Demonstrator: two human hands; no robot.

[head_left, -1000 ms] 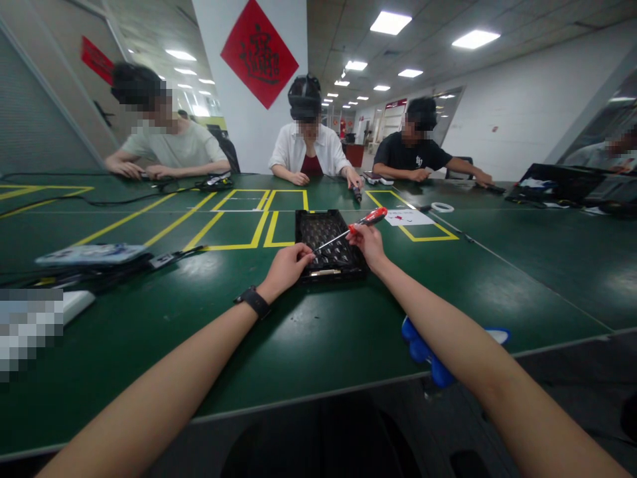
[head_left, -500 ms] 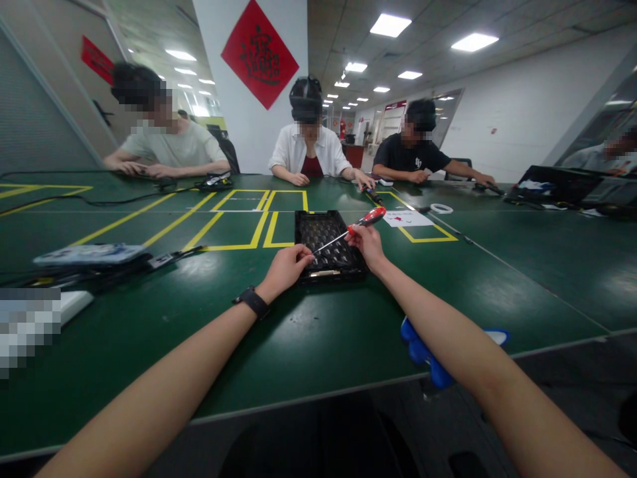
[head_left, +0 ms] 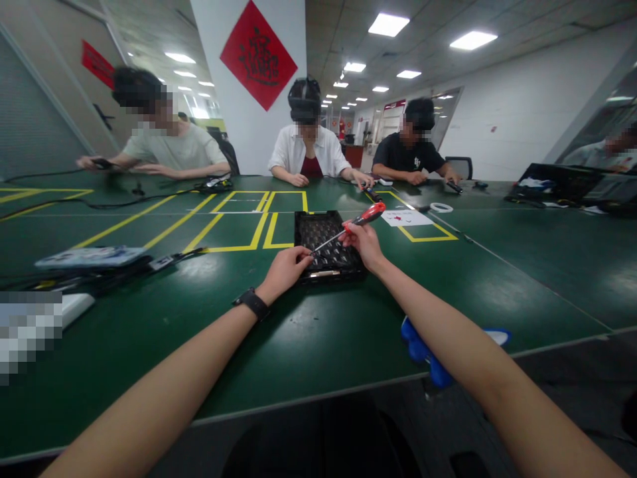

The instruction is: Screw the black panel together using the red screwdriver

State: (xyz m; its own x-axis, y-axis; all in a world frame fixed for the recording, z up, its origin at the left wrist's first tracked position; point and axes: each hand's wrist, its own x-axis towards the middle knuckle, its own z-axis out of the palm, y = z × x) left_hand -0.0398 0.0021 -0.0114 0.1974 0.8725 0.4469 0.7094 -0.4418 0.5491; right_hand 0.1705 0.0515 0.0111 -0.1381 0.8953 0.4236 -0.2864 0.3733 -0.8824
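A black flat case (head_left: 324, 234) with a meshed inner surface lies on the green table (head_left: 318, 332) ahead of me. My right hand (head_left: 362, 243) is closed round a screwdriver (head_left: 355, 224) with a red and black handle, its shaft slanting down to the left. My left hand (head_left: 287, 269) rests at the case's near left corner, fingers pinched together at the screwdriver's tip. What the pinch holds is too small to see. A black band sits on my left wrist.
A blue object (head_left: 423, 352) lies under my right forearm at the table's near edge. A flat device with cables (head_left: 94, 259) lies at the left. Three people sit across the table, a paper sheet (head_left: 408, 217) and a white tape ring (head_left: 442, 207) before them.
My hands and the screwdriver have barely shifted. The person at the far left has stretched an arm out to the left, and the person in black has drawn an arm in.
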